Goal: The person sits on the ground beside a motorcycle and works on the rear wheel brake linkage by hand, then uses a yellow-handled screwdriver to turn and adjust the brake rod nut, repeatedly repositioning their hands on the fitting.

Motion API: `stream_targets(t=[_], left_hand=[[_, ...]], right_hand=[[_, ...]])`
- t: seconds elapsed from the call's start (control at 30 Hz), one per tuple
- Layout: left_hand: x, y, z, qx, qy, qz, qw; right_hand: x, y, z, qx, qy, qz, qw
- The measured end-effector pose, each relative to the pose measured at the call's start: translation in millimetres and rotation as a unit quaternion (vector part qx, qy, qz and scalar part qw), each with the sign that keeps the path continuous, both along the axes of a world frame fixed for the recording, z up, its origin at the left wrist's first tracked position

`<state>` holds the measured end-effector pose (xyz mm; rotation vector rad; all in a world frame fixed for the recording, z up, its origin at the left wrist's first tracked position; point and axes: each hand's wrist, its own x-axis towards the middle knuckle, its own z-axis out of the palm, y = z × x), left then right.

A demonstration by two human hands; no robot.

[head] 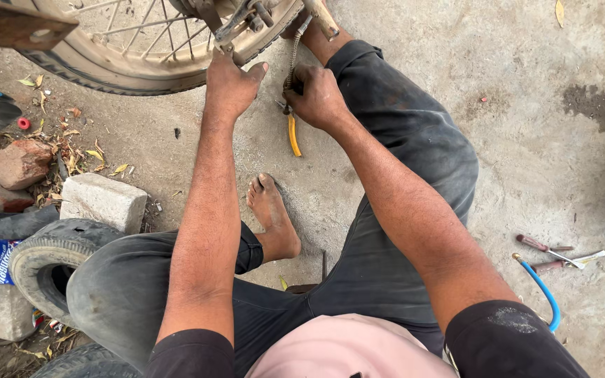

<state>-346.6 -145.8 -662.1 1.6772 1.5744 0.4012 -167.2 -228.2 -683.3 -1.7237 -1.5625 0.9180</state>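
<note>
I count one spoked wheel [141,49] far left, one yellow-handled pair of pliers [293,129], two reddish bricks [19,163], one grey stone block [103,201], one old tyre [47,262] near left, and one blue hose [544,290] right.

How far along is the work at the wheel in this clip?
Mid-job. Already out: hand tools lie on the concrete beside the person. In hand: the right hand grips yellow-handled pliers at a spring under the wheel, while the left hand steadies a metal part by the rim. What remains cannot be told.
</note>
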Motion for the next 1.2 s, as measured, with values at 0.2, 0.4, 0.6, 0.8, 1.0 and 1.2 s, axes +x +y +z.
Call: stream_targets(t=[0.2,0.4,0.6,0.8,1.0,1.2], left_hand=[[-8.5,-5.4,1.6,-0.015,-0.025,0.030,0.999],[-5.9,-1.0,-14.5,0.092,-0.015,0.061,0.994],[1.9,8.2,-27.3,-0.051,-0.162,0.078,0.982],[2.3,5.8,-23.5,-0.031,-0.275,0.092,0.957],[-27.7,6.5,-20.9,-0.014,-0.211,0.122,0.970],[-38.3,5.5,-39.1,0.067,-0.145,0.097,0.982]], right_hand=[[0.4,0.5,-5.1,0.000,0.003,0.004,1.000],[1.0,1.8,-4.4,0.009,0.011,0.019,1.000],[3.1,-1.3,-4.1,0.018,-0.002,0.023,1.000],[2.1,0.2,-0.7,0.031,0.002,0.029,0.999],[1.2,0.2,-1.6,0.009,-0.017,0.028,0.999],[-2.2,1.4,-7.7,0.022,0.039,0.015,0.999]])
